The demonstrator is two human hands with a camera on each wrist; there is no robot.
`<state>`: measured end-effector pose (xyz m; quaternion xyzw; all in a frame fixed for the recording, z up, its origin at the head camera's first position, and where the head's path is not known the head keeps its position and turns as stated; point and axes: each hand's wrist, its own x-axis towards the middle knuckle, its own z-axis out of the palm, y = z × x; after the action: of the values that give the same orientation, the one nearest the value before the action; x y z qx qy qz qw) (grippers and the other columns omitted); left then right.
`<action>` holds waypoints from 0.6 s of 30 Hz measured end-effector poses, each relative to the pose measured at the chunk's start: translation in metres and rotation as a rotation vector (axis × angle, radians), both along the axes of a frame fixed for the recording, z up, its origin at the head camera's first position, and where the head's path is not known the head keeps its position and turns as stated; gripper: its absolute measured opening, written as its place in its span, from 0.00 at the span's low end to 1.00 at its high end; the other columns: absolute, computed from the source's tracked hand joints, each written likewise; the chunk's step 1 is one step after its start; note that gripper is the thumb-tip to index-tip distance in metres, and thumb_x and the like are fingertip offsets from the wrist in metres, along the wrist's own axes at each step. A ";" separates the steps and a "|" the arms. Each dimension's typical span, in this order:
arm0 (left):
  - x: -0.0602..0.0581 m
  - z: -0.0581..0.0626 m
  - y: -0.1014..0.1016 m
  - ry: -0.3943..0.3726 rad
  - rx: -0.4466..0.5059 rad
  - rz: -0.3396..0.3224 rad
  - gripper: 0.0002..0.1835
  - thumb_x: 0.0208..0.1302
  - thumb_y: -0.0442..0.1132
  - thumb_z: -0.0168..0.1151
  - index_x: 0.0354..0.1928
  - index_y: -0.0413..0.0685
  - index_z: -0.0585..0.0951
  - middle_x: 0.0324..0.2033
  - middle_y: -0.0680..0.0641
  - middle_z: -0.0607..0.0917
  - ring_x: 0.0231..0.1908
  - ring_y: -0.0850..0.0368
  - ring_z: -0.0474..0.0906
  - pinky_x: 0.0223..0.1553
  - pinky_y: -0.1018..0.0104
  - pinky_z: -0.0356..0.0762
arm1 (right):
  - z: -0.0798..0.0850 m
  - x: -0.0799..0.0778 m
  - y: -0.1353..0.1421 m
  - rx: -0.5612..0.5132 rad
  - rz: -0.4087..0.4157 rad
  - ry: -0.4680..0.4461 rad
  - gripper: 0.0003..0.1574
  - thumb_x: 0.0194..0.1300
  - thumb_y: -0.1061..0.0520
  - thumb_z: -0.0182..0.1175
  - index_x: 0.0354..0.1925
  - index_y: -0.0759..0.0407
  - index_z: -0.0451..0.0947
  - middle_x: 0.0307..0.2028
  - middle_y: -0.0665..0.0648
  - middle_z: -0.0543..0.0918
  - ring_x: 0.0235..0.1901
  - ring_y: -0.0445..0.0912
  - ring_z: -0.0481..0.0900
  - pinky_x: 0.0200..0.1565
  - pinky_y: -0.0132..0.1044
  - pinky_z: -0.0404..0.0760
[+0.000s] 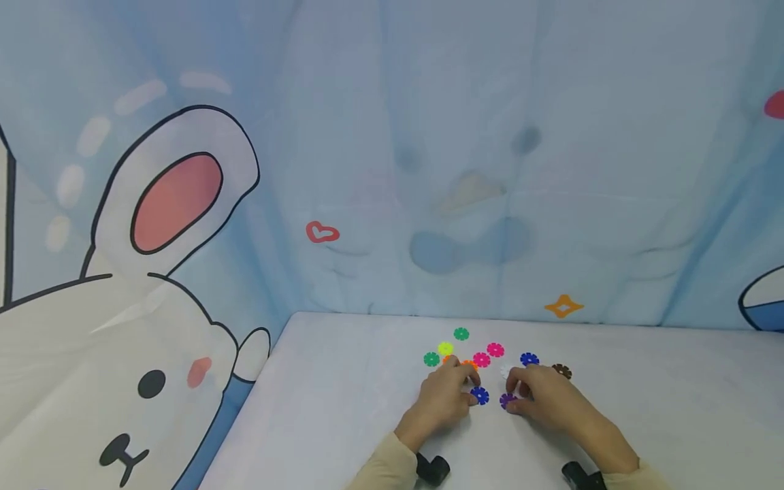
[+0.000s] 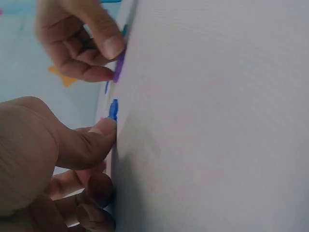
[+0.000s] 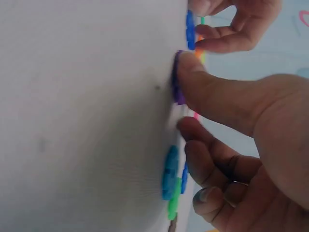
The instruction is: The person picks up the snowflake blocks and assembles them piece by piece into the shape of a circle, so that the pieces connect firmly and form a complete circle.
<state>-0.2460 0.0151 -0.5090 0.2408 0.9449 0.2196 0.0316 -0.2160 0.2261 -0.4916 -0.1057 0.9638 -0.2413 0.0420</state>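
One blue disc (image 1: 481, 395) is pinched by the left hand (image 1: 442, 396), between the thumb and the bent fingers, at the surface of the white table (image 1: 306, 408). Near it, the right hand (image 1: 546, 397) pinches a purple disc (image 1: 505, 400) in the same manner; a gap remains between both discs. Beyond the left hand lie a yellow disc (image 1: 446, 348) and a pink disc (image 1: 482, 360); beyond the right, a brown disc (image 1: 562, 371).

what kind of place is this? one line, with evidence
Probably a makeshift indoor tabletop booth, perhaps for play or recording: a white table backed by a blue cloth with cartoon-style prints, and small coloured discs lying on the tabletop.
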 end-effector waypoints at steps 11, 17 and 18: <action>-0.004 -0.007 -0.009 -0.213 0.313 0.078 0.15 0.55 0.34 0.80 0.29 0.53 0.79 0.21 0.59 0.75 0.23 0.66 0.69 0.25 0.74 0.66 | -0.004 0.000 -0.003 -0.063 -0.046 -0.035 0.20 0.54 0.56 0.82 0.33 0.54 0.78 0.27 0.48 0.78 0.30 0.42 0.73 0.31 0.33 0.75; -0.006 -0.003 -0.017 -0.525 0.699 0.050 0.07 0.71 0.33 0.67 0.35 0.46 0.79 0.21 0.51 0.85 0.14 0.61 0.75 0.15 0.73 0.75 | 0.005 -0.003 0.007 -0.143 -0.001 0.071 0.14 0.59 0.56 0.80 0.33 0.52 0.81 0.26 0.46 0.80 0.28 0.41 0.74 0.28 0.30 0.75; -0.005 -0.001 -0.017 -0.555 0.746 0.049 0.06 0.73 0.34 0.65 0.36 0.45 0.80 0.21 0.50 0.85 0.14 0.60 0.76 0.15 0.72 0.75 | 0.009 -0.003 0.008 -0.151 -0.003 0.113 0.12 0.60 0.57 0.79 0.33 0.53 0.83 0.27 0.45 0.81 0.28 0.40 0.75 0.29 0.29 0.76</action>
<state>-0.2513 -0.0019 -0.5098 0.1457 0.7625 0.6012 0.1895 -0.2195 0.2346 -0.4821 -0.1206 0.9437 -0.3072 -0.0209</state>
